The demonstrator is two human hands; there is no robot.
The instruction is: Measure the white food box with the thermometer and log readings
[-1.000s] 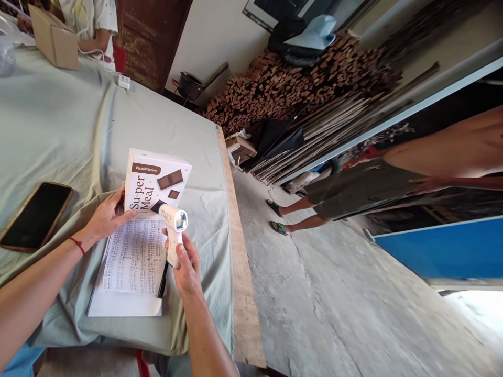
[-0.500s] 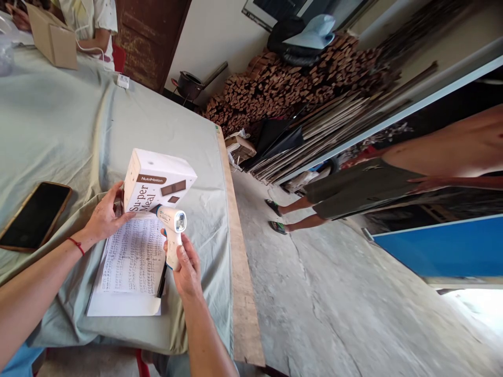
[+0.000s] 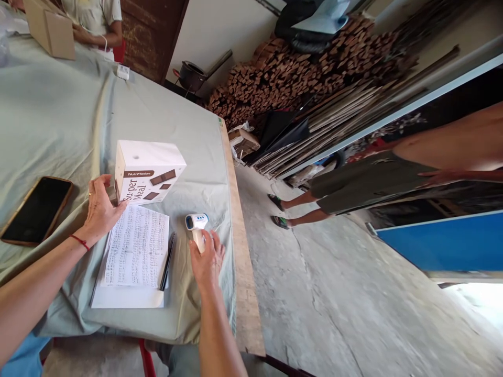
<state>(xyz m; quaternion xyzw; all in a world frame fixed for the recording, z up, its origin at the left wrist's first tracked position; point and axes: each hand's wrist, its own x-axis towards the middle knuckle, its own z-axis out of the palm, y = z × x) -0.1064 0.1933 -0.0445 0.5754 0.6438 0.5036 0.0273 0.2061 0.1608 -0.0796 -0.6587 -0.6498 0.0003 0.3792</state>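
Observation:
My left hand (image 3: 101, 209) is at the lower left corner of a white NutriMotion Super Meal box (image 3: 151, 173), thumb against its front and fingers curled by its left side. The box stands upright on the cloth. My right hand (image 3: 208, 256) has its fingers around the handle of a white and blue infrared thermometer (image 3: 197, 225), down at the table with its small screen facing up. Between my hands lie handwritten sheets of paper (image 3: 135, 251), and a black pen (image 3: 167, 262) rests along their right edge.
A phone (image 3: 37, 209) lies left on the green tablecloth (image 3: 58, 115). Across the table, a person (image 3: 94, 26) sits behind a cardboard box (image 3: 58, 34); a small white box (image 3: 123, 71) is near the far edge. Another person (image 3: 365, 178) stands on the right, before stacked firewood (image 3: 267, 78).
My right hand has moved right and lowered the thermometer from over the papers to the cloth beside the pen. The white box and my left hand have shifted slightly left and away.

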